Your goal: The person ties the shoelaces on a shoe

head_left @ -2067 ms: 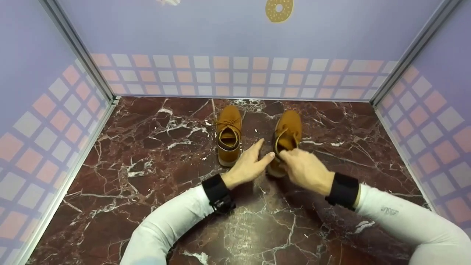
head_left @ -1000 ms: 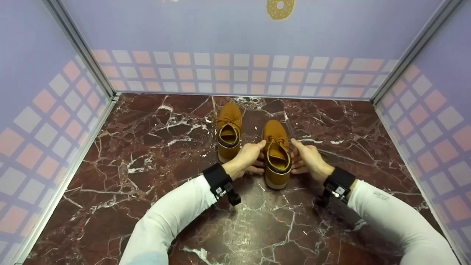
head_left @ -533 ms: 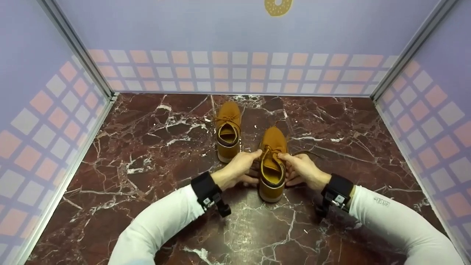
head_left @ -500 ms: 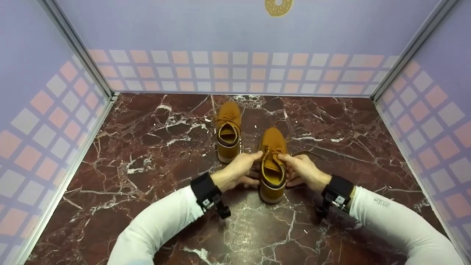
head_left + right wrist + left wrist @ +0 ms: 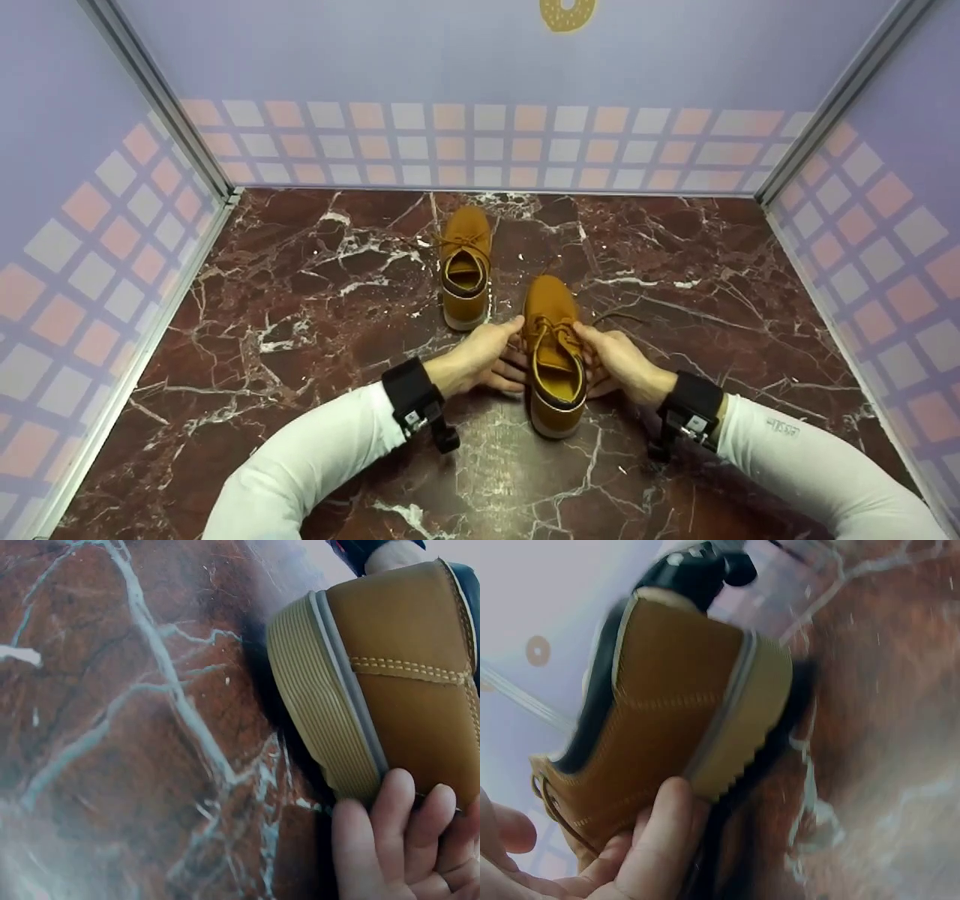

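A tan lace-up shoe (image 5: 550,300) with a dark padded collar stands between my two hands, toe pointing away from me. My left hand (image 5: 480,360) holds its left side; in the left wrist view the fingers (image 5: 667,832) press along the upper close to the thick pale sole. On the opposite side my right hand (image 5: 619,360) grips it, thumb by the laces. The right wrist view has those fingertips (image 5: 394,795) curled against the upper and sole edge. A loose lace (image 5: 615,315) trails to the right. The matching shoe (image 5: 465,300), laces tied, sits further left and back.
Both shoes are over a dark red marbled floor (image 5: 300,420) with white veins. Lilac panels close it in: a back wall (image 5: 375,67), a left wall (image 5: 45,150) and a right wall (image 5: 907,150), each with a checked band. Black camera straps circle both wrists.
My right hand has left the shoe's opening, and both hands now hold its sides. The right-hand shoe has come toward me and slightly left. The other shoe has stayed put.
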### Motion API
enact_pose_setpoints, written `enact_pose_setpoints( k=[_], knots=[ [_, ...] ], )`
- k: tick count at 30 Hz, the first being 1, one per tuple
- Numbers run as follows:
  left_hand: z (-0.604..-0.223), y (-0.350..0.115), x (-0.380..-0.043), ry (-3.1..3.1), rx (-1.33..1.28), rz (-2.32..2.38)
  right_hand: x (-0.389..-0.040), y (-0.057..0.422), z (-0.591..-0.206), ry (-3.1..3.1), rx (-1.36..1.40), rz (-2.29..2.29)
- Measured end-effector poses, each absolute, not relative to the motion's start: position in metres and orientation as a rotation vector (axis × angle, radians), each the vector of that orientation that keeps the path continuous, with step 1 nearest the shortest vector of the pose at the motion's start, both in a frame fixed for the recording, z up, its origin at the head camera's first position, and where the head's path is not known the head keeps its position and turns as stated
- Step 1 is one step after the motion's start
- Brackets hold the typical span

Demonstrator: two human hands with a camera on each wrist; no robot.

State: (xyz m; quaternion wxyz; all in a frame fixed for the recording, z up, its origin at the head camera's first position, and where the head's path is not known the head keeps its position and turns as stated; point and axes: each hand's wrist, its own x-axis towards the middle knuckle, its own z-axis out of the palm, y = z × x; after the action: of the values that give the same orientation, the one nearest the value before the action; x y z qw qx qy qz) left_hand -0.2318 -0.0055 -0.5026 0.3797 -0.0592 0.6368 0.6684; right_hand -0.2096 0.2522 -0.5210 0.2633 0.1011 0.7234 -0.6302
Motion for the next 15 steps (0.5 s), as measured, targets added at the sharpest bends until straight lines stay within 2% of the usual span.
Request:
enact_pose_setpoints(
  k=[8, 15],
  knots=[
    [-0.510, -0.002, -0.241, 1.724, -0.159, 1.628, -0.208, 0.249, -0.521, 2.069, 0.201, -1.736],
    [-0.511, -0.001, -0.238, 1.822, -0.128, 1.761, -0.208, 0.258, -0.520, 2.214, 0.139, -1.825]
  ],
)
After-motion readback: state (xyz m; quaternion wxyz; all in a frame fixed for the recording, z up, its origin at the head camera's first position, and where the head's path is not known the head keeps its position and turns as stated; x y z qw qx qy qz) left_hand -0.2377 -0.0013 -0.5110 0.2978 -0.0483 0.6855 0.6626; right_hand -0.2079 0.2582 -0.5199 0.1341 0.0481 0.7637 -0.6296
